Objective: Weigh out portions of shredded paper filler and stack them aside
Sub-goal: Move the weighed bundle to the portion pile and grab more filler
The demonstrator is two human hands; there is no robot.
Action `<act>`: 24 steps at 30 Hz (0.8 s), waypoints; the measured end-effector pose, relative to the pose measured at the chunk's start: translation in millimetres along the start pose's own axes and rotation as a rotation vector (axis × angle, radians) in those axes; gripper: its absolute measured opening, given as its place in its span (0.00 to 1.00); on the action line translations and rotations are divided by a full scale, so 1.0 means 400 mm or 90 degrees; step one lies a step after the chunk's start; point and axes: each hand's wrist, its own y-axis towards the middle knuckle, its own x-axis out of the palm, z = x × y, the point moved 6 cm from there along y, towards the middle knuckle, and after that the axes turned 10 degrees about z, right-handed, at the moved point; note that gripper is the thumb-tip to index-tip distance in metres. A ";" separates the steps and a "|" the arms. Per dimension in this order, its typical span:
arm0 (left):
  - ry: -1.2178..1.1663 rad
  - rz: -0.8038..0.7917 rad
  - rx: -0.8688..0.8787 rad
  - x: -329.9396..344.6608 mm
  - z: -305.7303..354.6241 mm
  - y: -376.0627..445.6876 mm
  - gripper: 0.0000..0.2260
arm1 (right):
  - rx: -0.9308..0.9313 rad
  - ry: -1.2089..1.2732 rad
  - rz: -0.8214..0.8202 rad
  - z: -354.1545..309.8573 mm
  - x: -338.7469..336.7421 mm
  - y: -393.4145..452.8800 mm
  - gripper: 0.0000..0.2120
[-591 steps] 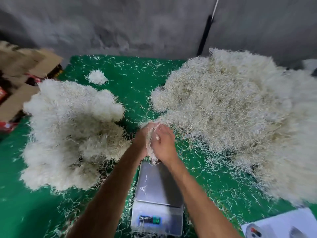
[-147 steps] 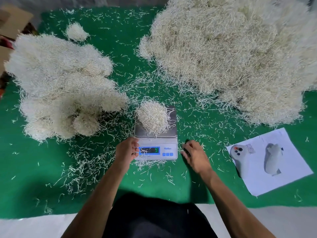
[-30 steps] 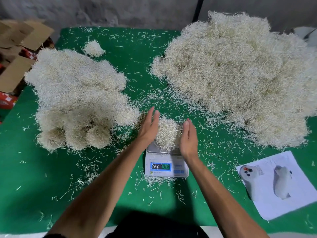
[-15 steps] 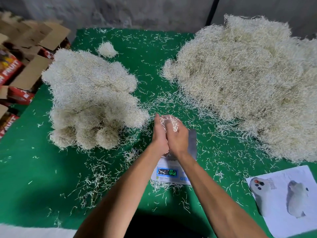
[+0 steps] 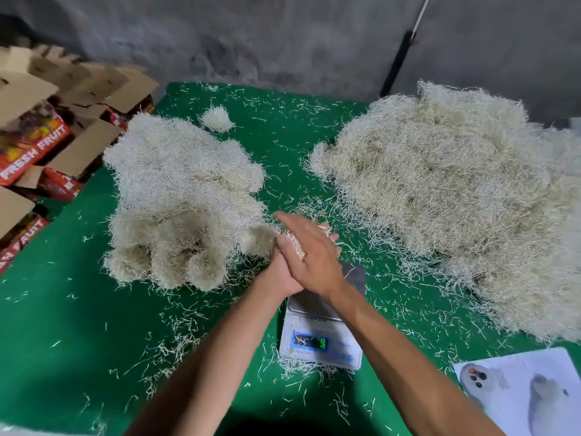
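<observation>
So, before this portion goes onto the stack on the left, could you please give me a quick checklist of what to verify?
1. Portion held: ok. The shredded paper portion is pressed between the left hand and right hand.
2. Scale pan free: ok. The visible part of the scale pan is bare; the hands hide the rest.
3. Weight confirmed: cannot tell. The display is lit but blurred.
4. Landing spot: ok. The stack of portions lies right beside the hands, with bare green table in front of it.
5. Supply for the next portion: ok. The loose heap is large.
</observation>
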 end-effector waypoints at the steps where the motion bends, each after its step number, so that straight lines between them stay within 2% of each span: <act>1: 0.028 -0.002 0.005 0.001 0.002 0.015 0.39 | 0.015 -0.013 0.003 0.018 -0.002 0.012 0.16; 3: -0.029 0.000 -0.005 -0.020 0.018 0.044 0.31 | 0.022 -0.044 0.026 0.044 -0.003 0.022 0.13; 5: -0.051 0.072 0.034 -0.058 0.054 0.050 0.31 | 0.024 -0.047 0.045 0.037 0.024 0.016 0.13; 7: -0.104 0.042 0.013 -0.076 0.037 0.069 0.33 | 0.010 0.007 0.010 -0.002 0.067 0.017 0.14; 9: -0.070 0.042 0.029 -0.071 0.027 0.059 0.27 | 0.008 0.023 -0.035 -0.032 0.092 0.028 0.16; 11: -0.080 0.007 -0.013 -0.043 0.033 0.032 0.36 | 0.047 -0.011 -0.085 -0.011 0.089 0.073 0.18; 12: -0.079 -0.003 -0.011 -0.038 0.055 0.016 0.37 | 0.060 -0.027 -0.113 0.009 0.083 0.093 0.18; 14: -0.100 0.026 -0.027 -0.076 0.099 0.041 0.28 | 0.052 -0.025 -0.139 0.031 0.075 0.104 0.17; 15: -0.109 0.037 -0.026 -0.099 0.117 0.047 0.24 | 0.031 -0.012 -0.133 0.023 0.077 0.098 0.18; 17: -0.086 0.082 0.006 -0.141 0.140 0.054 0.26 | -0.047 0.010 -0.102 -0.019 0.101 0.073 0.20; 19: -0.106 0.034 -0.021 -0.134 0.116 0.051 0.23 | -0.108 0.015 -0.087 -0.056 0.141 0.058 0.19; 20: -0.079 0.028 -0.029 -0.129 0.099 0.044 0.19 | -0.108 0.006 -0.087 -0.059 0.155 0.064 0.19; 21: -0.052 -0.019 -0.063 -0.106 0.088 0.024 0.17 | -0.092 -0.009 -0.080 -0.053 0.159 0.076 0.19; 22: -0.057 -0.028 -0.097 -0.109 0.081 0.033 0.21 | -0.068 -0.027 -0.063 -0.038 0.156 0.087 0.19; 24: -0.031 0.044 -0.098 -0.152 0.111 0.057 0.26 | -0.035 -0.049 -0.023 -0.014 0.154 0.089 0.18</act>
